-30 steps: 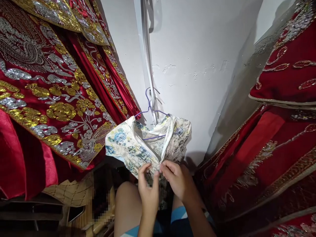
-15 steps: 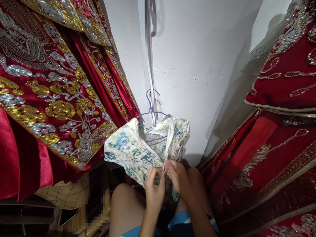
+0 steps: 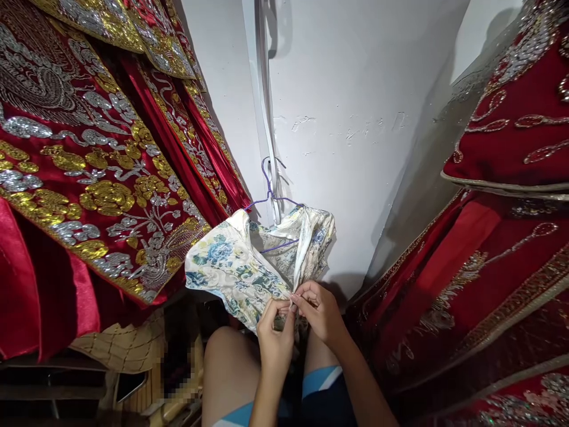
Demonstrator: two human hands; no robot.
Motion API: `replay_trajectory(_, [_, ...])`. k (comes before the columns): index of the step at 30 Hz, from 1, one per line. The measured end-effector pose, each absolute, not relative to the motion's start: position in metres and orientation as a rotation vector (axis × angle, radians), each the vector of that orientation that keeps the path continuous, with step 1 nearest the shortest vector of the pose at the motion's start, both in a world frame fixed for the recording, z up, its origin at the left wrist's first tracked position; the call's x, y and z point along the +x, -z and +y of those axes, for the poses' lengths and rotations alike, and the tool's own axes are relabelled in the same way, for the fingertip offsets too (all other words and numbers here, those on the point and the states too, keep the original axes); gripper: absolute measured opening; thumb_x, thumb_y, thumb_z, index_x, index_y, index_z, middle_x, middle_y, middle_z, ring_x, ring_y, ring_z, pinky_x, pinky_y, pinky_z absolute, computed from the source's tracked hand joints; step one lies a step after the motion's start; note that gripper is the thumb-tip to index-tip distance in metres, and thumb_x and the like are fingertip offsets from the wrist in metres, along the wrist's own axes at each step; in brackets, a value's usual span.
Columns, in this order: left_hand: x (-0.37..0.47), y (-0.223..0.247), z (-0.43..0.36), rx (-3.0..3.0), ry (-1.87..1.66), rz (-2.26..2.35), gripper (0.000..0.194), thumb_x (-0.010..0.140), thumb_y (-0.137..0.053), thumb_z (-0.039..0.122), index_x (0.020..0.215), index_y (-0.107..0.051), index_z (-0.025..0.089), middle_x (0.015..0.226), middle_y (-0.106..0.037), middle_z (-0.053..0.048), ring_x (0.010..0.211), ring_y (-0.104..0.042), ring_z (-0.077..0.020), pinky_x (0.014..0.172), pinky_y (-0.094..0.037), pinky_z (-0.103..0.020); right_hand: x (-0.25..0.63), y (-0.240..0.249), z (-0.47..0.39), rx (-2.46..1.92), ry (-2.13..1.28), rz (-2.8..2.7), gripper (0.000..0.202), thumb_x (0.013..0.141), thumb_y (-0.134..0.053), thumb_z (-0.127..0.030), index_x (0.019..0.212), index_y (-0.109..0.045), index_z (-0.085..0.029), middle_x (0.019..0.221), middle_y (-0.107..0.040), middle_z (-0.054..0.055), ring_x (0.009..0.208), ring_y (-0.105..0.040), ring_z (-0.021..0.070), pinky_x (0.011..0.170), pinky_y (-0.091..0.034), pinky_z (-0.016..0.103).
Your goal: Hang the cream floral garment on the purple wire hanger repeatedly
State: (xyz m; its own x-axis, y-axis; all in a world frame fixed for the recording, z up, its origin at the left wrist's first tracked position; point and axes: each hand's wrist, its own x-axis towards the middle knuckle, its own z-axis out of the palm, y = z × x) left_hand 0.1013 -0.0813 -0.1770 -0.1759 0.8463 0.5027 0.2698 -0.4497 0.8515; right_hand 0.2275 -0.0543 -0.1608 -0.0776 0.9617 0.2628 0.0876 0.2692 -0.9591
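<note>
A floral garment (image 3: 226,255), white with blue, yellow and green print, hangs on a purple wire hanger (image 3: 269,193) in front of me. Its V-shaped neckline comes together low at the front. There my left hand (image 3: 275,329) pinches the fabric edge between thumb and fingers. Right beside it, my right hand (image 3: 317,308) pinches the opposite edge, its fingertips touching those of the left. Whatever small fastening may lie between the fingertips is hidden. The lower part of the garment falls between my knees, largely out of sight.
Red garments with gold and silver embroidery (image 3: 106,196) hang at the left, and more beaded red garments (image 3: 502,249) at the right. A white pole (image 3: 262,89) runs down the pale wall (image 3: 338,71). A phone-like dark slab (image 3: 131,385) lies low on the left.
My right hand has turned, its fingers curling more over the fabric edge. Both hands stay at the front closure, and the garment has shifted slightly left. My right knee has moved inward.
</note>
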Motion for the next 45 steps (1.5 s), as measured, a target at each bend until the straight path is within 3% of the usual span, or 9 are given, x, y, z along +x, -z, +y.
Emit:
replay_trajectory(5, [0.097,0.178,-0.081,1.618,-1.601,1.302,0.02,0.092,-0.062,0.034,0.079,-0.062,0.019,0.073,-0.057,-0.001,0.072,-0.054,-0.0163,0.067,-0.042,-0.025,0.237,0.141,-0.041,-1.09,-0.749,-1.5,0.016,0.083,-0.069,-0.037,0.075,-0.066,-0.023,0.058,-0.061,-0.001,0.053,-0.053,0.0154,0.05,-0.039,0.026])
replay_trajectory(11, [0.096,0.181,-0.071,1.59,-1.531,1.273,0.025,0.091,-0.061,0.039,0.077,-0.058,0.019,0.072,-0.055,-0.001,0.07,-0.052,-0.0163,0.067,-0.041,-0.025,0.238,0.071,0.001,-0.903,-0.642,-1.597,0.021,0.086,-0.067,-0.037,0.073,-0.062,-0.021,0.057,-0.05,-0.004,0.051,-0.042,0.0116,0.048,-0.032,0.024])
replay_trajectory(17, [0.081,0.193,-0.062,1.488,-1.449,1.268,0.03,0.088,-0.063,0.045,0.077,-0.055,0.019,0.064,-0.048,0.002,0.062,-0.046,-0.0147,0.058,-0.036,-0.024,0.231,0.02,0.038,-0.703,-0.407,-1.687,0.02,0.089,-0.066,-0.034,0.075,-0.061,-0.02,0.063,-0.054,-0.003,0.057,-0.047,0.0118,0.054,-0.035,0.025])
replay_trajectory(22, [0.066,0.192,-0.056,1.553,-1.505,1.32,0.027,0.088,-0.065,0.043,0.077,-0.059,0.018,0.066,-0.053,0.0,0.064,-0.052,-0.0154,0.062,-0.043,-0.025,0.224,0.015,0.034,-0.646,-0.383,-1.705,0.018,0.089,-0.067,-0.031,0.076,-0.062,-0.02,0.062,-0.056,-0.003,0.055,-0.045,0.0114,0.052,-0.034,0.025])
replay_trajectory(25, [0.062,0.162,-0.048,1.641,-1.628,1.306,0.02,0.089,-0.066,0.038,0.094,-0.066,0.019,0.082,-0.065,-0.004,0.077,-0.062,-0.018,0.073,-0.049,-0.028,0.22,0.021,0.025,-0.625,-0.381,-1.73,0.016,0.089,-0.067,-0.028,0.075,-0.063,-0.02,0.062,-0.057,-0.002,0.054,-0.046,0.0112,0.051,-0.035,0.025])
replay_trajectory(27, [0.061,0.127,-0.038,1.722,-1.738,1.231,0.025,0.093,-0.062,0.034,0.114,-0.065,0.021,0.097,-0.069,-0.006,0.09,-0.065,-0.0195,0.083,-0.051,-0.031,0.221,0.023,0.02,-0.608,-0.366,-1.741,0.015,0.088,-0.067,-0.026,0.075,-0.065,-0.019,0.064,-0.06,-0.001,0.056,-0.048,0.0114,0.052,-0.037,0.025])
replay_trajectory(30, [0.062,0.065,-0.02,1.914,-1.824,1.108,0.037,0.098,-0.054,0.031,0.134,-0.057,0.024,0.099,-0.069,-0.005,0.087,-0.066,-0.018,0.084,-0.052,-0.033,0.225,0.021,0.015,-0.588,-0.316,-1.734,0.015,0.088,-0.066,-0.025,0.075,-0.067,-0.018,0.069,-0.065,0.001,0.06,-0.054,0.0124,0.056,-0.04,0.025])
replay_trajectory(36, [0.065,0.002,0.003,2.444,-1.708,1.148,0.018,0.097,-0.055,0.027,0.089,-0.068,0.018,0.087,-0.068,-0.004,0.083,-0.062,-0.0179,0.078,-0.047,-0.029,0.232,0.02,0.02,-0.628,-0.182,-1.797,0.021,0.091,-0.062,-0.028,0.072,-0.068,-0.021,0.067,-0.065,0.001,0.063,-0.056,0.0153,0.064,-0.045,0.028])
replay_trajectory(45, [0.061,0.003,0.01,2.047,-2.143,1.397,0.02,0.097,-0.054,0.031,0.092,-0.066,0.016,0.085,-0.066,-0.003,0.08,-0.061,-0.016,0.075,-0.046,-0.027,0.224,0.084,0.039,-0.588,-0.271,-2.05,0.021,0.092,-0.058,-0.024,0.076,-0.07,-0.023,0.071,-0.07,0.002,0.065,-0.061,0.016,0.063,-0.045,0.027])
